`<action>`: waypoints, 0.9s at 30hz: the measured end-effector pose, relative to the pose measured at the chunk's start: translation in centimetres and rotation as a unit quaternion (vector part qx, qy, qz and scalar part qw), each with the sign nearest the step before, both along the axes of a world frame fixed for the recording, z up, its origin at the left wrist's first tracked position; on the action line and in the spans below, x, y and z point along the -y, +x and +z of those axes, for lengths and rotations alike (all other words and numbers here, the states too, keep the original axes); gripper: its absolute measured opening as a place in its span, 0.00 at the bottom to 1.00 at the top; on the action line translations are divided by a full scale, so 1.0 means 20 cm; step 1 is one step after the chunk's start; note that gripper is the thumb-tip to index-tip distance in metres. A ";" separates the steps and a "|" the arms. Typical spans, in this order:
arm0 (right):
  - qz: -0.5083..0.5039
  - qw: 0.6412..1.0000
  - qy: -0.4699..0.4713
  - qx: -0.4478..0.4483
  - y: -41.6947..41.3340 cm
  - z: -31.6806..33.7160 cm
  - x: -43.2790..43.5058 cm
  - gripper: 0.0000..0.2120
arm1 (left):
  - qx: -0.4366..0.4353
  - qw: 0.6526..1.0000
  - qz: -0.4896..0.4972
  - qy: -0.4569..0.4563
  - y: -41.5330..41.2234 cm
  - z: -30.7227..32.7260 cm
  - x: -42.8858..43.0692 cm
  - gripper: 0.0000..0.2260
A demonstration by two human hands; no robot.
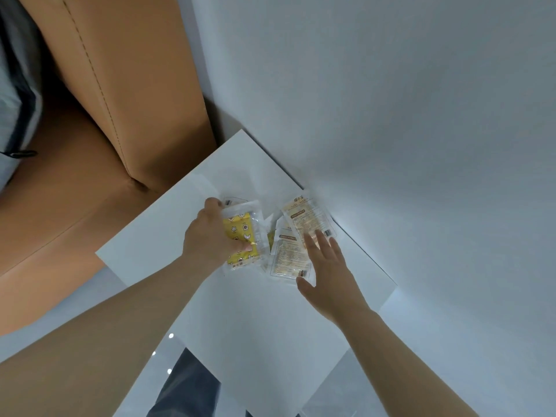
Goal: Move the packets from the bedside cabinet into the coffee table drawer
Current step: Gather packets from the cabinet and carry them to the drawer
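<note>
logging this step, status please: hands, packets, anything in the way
Left hand grips yellow packet. Right hand open, fingers over beige packets. Packets on cabinet, drawer not in view. Nothing blocking.

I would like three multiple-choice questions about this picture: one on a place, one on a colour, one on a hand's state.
1. Where do the clear, beige-labelled packets lie?
A. on the white cabinet top
B. on the floor
C. in a drawer

2. What colour is the star-printed plastic packet that the left hand grips?
A. green
B. yellow
C. red

3. How is the right hand?
A. clenched
B. fingers straight over the beige-labelled packets
C. holding a cup

1A: white top beneath them. 2B: yellow print. 3B: nothing gripped.
</note>
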State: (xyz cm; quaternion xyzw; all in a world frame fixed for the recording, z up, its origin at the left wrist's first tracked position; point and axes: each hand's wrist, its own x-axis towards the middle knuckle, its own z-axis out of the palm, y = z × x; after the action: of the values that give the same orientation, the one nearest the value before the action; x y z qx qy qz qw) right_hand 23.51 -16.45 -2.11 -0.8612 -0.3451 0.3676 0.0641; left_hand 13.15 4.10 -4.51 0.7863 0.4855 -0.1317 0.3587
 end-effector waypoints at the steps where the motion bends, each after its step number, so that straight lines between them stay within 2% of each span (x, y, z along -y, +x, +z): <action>1: -0.004 1.000 0.005 0.003 -0.02 0.00 0.00 0.37 | 0.003 1.000 0.021 -0.023 0.00 0.00 0.00 0.37; 4: -0.026 0.998 0.040 0.036 -0.03 0.00 0.00 0.30 | 0.012 0.996 0.048 -0.075 -0.01 0.00 -0.01 0.29; 6: -0.076 0.991 0.076 0.074 0.02 0.00 -0.04 0.23 | 0.028 0.993 0.056 -0.103 -0.03 0.00 -0.01 0.20; 8: -0.123 0.985 0.087 0.081 0.11 0.00 -0.11 0.22 | 0.050 0.988 0.079 -0.122 -0.05 0.00 -0.01 0.16; 13: -0.131 0.989 0.012 0.071 0.18 -0.05 -0.27 0.33 | 0.076 0.978 0.099 -0.166 -0.11 0.05 -0.05 0.13; 16: -0.169 0.982 0.016 0.082 0.12 -0.08 -0.30 0.35 | 0.065 0.976 0.107 -0.178 -0.16 0.05 -0.06 0.13; 20: -0.228 0.973 0.006 0.025 0.07 -0.09 -0.30 0.35 | 0.054 0.970 0.124 -0.200 -0.23 0.05 -0.06 0.17; 24: -0.245 0.969 0.015 0.027 0.05 -0.08 -0.28 0.35 | 0.048 0.967 0.122 -0.218 -0.26 0.05 -0.05 0.16; 27: -0.274 0.960 0.051 0.015 0.05 -0.07 -0.30 0.44 | 0.046 0.967 0.126 -0.216 -0.28 0.04 -0.04 0.17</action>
State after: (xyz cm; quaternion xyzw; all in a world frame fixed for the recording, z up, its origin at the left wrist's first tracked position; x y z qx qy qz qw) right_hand 24.49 -10.43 -3.43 -0.9237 -0.1155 0.3050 0.2009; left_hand 7.65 4.86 -3.71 0.6277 0.5239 -0.1508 0.5557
